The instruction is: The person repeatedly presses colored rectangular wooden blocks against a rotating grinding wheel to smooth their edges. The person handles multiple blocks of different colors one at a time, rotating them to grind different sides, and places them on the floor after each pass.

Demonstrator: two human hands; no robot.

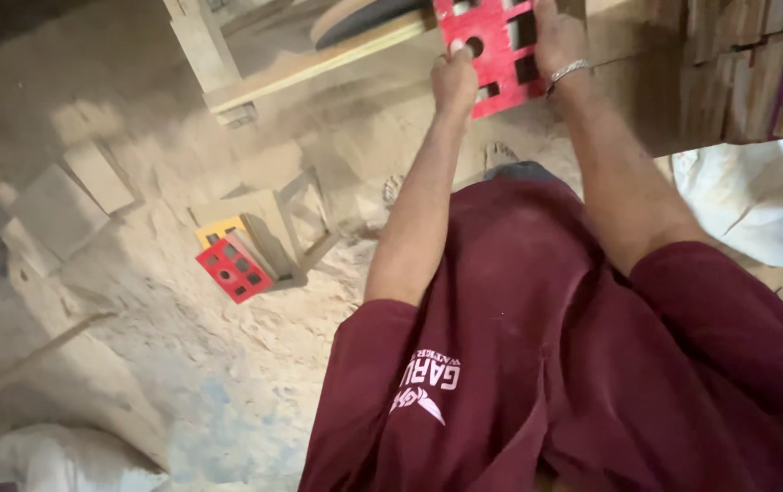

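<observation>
Both of my hands hold a flat red board [498, 56] with round and rectangular cut-outs, up at the top of the view. My left hand [453, 80] grips its lower left edge with the thumb on the face. My right hand [559, 36], a metal bracelet on the wrist, grips its right edge. The board sits against the end of a wooden plank [318, 62]. My maroon shirt fills the lower right, and my feet show on the floor beyond it.
On the sawdust-covered floor lie a second red cut-out board [234, 267] and a yellow one [218, 230] beside wooden pieces [100, 178]. Stacked wooden boards [756, 73] stand at the right above a white sack [765, 200]. Another white sack [45, 460] sits bottom left.
</observation>
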